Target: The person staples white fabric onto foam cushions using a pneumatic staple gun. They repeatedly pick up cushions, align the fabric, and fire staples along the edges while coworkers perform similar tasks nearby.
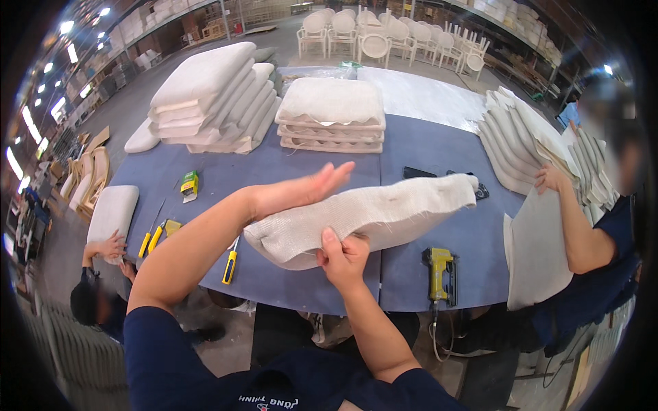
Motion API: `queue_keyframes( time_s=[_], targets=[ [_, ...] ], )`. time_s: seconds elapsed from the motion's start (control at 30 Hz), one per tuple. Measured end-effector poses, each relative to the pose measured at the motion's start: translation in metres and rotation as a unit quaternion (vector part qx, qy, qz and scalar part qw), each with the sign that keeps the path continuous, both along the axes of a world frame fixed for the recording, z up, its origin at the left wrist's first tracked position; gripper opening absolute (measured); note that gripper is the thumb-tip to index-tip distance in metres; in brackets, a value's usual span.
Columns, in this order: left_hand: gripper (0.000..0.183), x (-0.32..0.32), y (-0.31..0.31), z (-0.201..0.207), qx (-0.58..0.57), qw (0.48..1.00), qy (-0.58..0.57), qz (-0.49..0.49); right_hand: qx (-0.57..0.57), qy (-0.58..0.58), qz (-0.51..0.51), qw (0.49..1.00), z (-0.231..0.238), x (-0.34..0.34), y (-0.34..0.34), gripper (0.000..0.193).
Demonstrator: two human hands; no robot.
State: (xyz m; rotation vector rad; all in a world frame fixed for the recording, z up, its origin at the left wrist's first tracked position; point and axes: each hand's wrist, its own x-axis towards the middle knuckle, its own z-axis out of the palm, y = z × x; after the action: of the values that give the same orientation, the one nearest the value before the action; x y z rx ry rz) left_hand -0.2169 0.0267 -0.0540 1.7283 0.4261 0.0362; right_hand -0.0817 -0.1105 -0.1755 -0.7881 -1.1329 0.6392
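Note:
A light beige upholstered seat cushion is tilted up on edge above the blue-grey table. Its rough cloth edge with loose threads faces up. My right hand grips the near side of it, thumb up on the fabric and the other fingers curled. Along the cushion's far left side lies my left hand, fingers stretched out and pointing right, not wrapped round anything. A yellow staple gun with a hose rests to the right. Left of the cushion is a yellow-handled screwdriver.
Cushion stacks stand at the back left, back middle and right. A small green-yellow box and yellow-handled tools lie left. Co-workers handle a cushion at left and a panel at right. White chairs stand beyond.

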Motion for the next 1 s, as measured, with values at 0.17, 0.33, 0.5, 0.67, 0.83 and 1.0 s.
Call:
queue_keyframes(
  time_s=[0.17, 0.33, 0.5, 0.67, 0.83, 1.0],
  targets=[
    [0.112, -0.016, 0.002, -0.036, -0.17, 0.985, -0.036, 0.001, -0.059, 0.077, 0.054, 0.994, -0.002, 0.005, -0.014, 0.057],
    [0.111, -0.038, -0.012, -0.008, 0.009, 0.986, -0.159, -0.044, -0.102, 0.088, 0.074, 0.988, -0.003, 0.008, -0.02, 0.057],
    [0.103, -0.038, -0.02, 0.052, 0.291, 0.955, 0.06, -0.016, -0.094, 0.082, 0.089, 0.988, -0.001, 0.01, -0.012, 0.057],
    [0.097, -0.028, -0.011, 0.089, 0.284, 0.957, 0.042, 0.038, -0.083, 0.074, 0.081, 0.991, 0.002, 0.009, -0.001, 0.058],
    [0.108, 0.002, -0.031, 0.055, 0.288, 0.956, 0.044, 0.024, -0.036, 0.076, 0.061, 0.995, -0.019, 0.007, 0.008, 0.056],
    [0.107, -0.01, -0.034, 0.05, 0.346, 0.936, 0.053, -0.026, -0.051, 0.052, 0.095, 0.993, -0.013, 0.007, -0.003, 0.055]
  ],
)
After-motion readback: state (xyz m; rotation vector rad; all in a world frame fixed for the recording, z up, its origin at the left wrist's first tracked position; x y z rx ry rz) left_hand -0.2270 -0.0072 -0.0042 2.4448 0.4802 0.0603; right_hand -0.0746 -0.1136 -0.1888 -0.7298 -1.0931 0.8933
